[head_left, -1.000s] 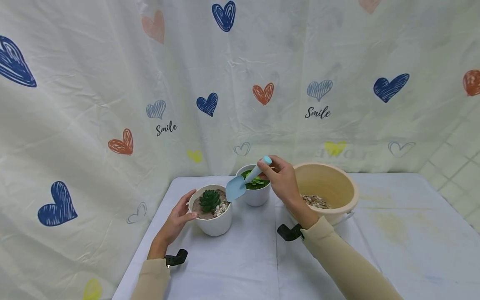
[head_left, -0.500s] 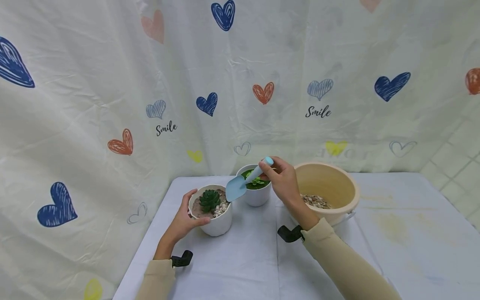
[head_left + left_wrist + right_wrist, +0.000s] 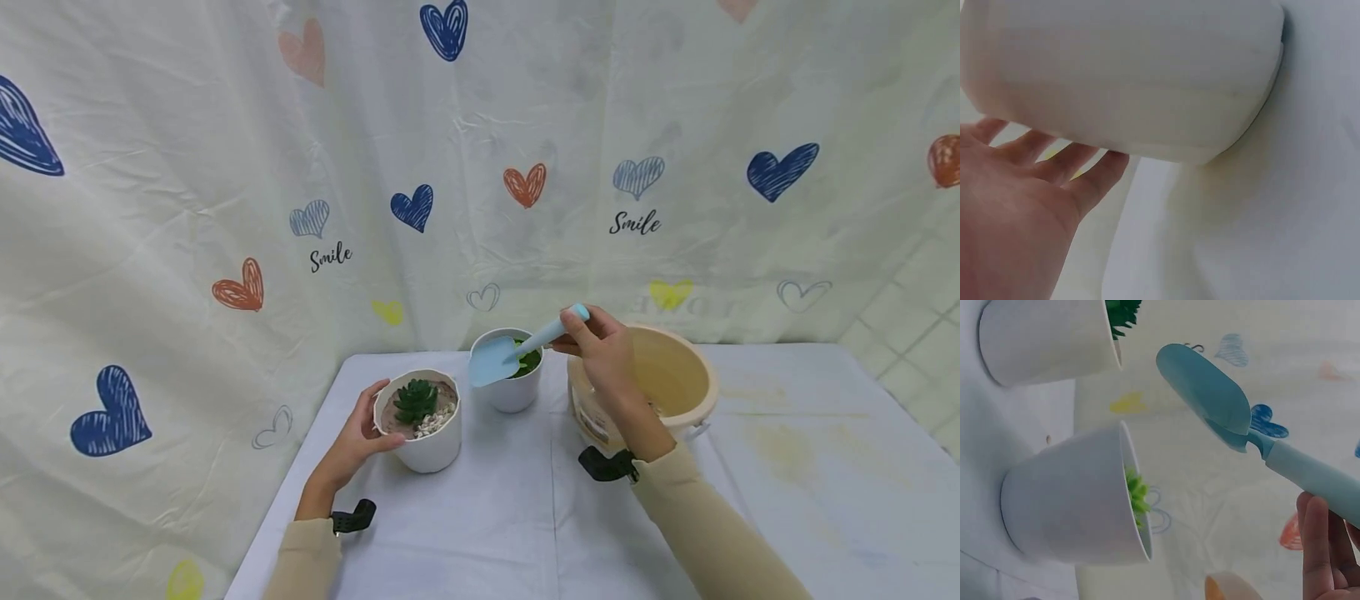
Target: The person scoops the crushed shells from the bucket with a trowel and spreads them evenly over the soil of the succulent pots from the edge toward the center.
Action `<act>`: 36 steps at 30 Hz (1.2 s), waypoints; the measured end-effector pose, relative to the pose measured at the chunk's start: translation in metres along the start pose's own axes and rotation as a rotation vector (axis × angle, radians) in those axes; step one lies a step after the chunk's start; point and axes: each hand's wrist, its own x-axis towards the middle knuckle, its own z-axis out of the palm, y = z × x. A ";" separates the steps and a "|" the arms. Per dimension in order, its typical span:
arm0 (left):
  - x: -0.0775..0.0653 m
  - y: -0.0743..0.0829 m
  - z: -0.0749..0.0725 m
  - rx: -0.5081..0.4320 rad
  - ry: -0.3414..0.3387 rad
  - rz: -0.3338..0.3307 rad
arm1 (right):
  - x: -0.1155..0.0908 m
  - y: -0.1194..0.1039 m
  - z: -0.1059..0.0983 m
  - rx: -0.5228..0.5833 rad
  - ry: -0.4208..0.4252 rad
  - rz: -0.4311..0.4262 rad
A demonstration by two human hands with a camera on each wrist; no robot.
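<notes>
- Your right hand (image 3: pixel 603 354) pinches the blue trowel (image 3: pixel 517 350) by its handle, with the blade hovering over the back white pot (image 3: pixel 510 387) and looking empty.
- Your left hand (image 3: pixel 358 437) cups the front white pot (image 3: pixel 423 433); the fingers lie fairly straight along its side, thumb at the rim.
- Looks like you're between scoops of topping.
- I'd say the next move is swinging the blade right to the beige tub (image 3: pixel 675 375) for more pebbles, keeping it level on the way back.

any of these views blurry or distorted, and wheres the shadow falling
Head view: sharp, evenly lit, wide-angle bend at the edges, faint shadows under the white pot. Left wrist view: soft and washed out, pot too close to focus, dim shadow right of it. Right wrist view: blue trowel fairly crisp, fingers dark.
</notes>
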 end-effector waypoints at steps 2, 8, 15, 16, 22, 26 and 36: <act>0.000 0.000 -0.003 0.005 -0.014 0.012 | -0.001 -0.003 -0.010 0.019 0.019 -0.005; -0.001 -0.007 -0.013 -0.002 -0.057 0.054 | -0.007 -0.018 -0.044 0.058 0.090 -0.004; -0.001 -0.014 -0.022 -0.081 -0.090 0.118 | -0.016 -0.034 -0.088 0.189 0.162 -0.003; 0.000 -0.014 -0.023 -0.087 -0.094 0.128 | -0.017 -0.036 -0.094 0.201 0.176 -0.004; 0.002 -0.007 -0.024 -0.027 -0.045 0.112 | -0.023 -0.041 -0.127 0.264 0.211 -0.008; 0.004 0.016 -0.009 0.121 0.107 0.144 | -0.025 -0.040 -0.143 0.260 0.214 -0.009; 0.031 0.087 0.096 0.338 0.384 0.566 | -0.021 -0.034 -0.163 -0.106 0.217 0.055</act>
